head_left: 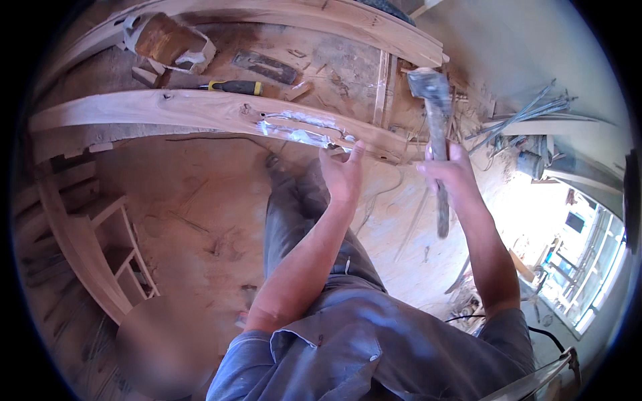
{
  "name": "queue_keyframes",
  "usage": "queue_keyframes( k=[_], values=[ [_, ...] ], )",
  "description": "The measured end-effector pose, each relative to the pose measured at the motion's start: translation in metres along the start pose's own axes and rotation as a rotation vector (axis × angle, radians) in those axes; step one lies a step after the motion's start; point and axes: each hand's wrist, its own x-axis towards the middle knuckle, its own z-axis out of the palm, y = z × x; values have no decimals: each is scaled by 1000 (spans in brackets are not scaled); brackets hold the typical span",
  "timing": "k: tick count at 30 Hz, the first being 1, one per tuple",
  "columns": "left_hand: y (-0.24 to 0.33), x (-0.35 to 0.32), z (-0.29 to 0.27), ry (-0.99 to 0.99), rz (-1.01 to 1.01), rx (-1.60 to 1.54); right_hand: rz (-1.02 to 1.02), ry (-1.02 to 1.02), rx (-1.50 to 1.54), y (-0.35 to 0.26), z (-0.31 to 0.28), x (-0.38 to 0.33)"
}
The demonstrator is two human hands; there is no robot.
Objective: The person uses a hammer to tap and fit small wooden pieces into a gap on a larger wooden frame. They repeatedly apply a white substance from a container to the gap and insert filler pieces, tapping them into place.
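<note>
My right hand [452,175] is wrapped round the handle of a hammer [438,120]. The hammer stands nearly upright in view, its dark, worn head at the top and slightly blurred. My left hand [342,175] is at the near edge of a pale wooden beam [194,107], thumb up and fingers curled. A small whitish thing shows between thumb and fingers, but its kind is unclear. Just beside that hand, long slots [304,127] are cut into the beam, with bright bluish-white patches around them.
Behind the beam, a yellow-and-black-handled tool [234,87], a dark flat block [265,67] and a rusty open container [170,43] lie on the worktop. Another curved beam [287,12] runs behind. Metal rods [525,113] lie at right; a wooden frame [87,234] stands at left.
</note>
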Motion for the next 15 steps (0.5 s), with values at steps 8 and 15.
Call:
queue_keyframes(
  k=[8,15],
  values=[
    [9,-10,6,95,56,11,59,22,-462,-44,43,1],
    [3,-12,11,146,54,6,-264,-234,-945,-54,67,8]
  ],
)
